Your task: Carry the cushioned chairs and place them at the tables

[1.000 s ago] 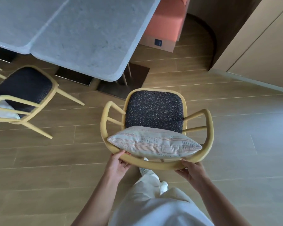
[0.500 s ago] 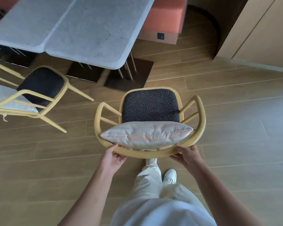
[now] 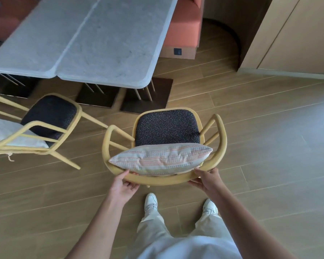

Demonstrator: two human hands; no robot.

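1. My left hand (image 3: pixel 124 186) holds the curved yellow back rail of the cushioned chair (image 3: pixel 165 128); the thumb lies over the top of the rail and the fingers curl beneath it, so this grip is closed on the chair.
2. My right hand (image 3: pixel 207 181) takes the same rail further along, thumb on top and fingers wrapped under, so that grip is closed on the chair too.
3. The chair has a dark speckled seat pad, and a striped pillow (image 3: pixel 160 158) leans against the inside of the back rail, just beyond my hands.
4. The chair faces the grey stone table (image 3: pixel 105 43); its front edge is near the table's corner, close to the dark base plates (image 3: pixel 146 98) under the table, and does not touch them.
5. I cannot tell whether the chair's legs rest on the wooden floor (image 3: pixel 269 146) or hang just above it, because the seat hides them.
6. A second chair (image 3: pixel 51 116) of the same kind stands on the left of the one I hold, also near the table's edge, with a pale cushion (image 3: pixel 6 135) on it.
7. An orange bench (image 3: pixel 183 28) sits beyond the table's far right side.
8. My white shoes (image 3: pixel 151 201) stand on the floor, behind the chair.
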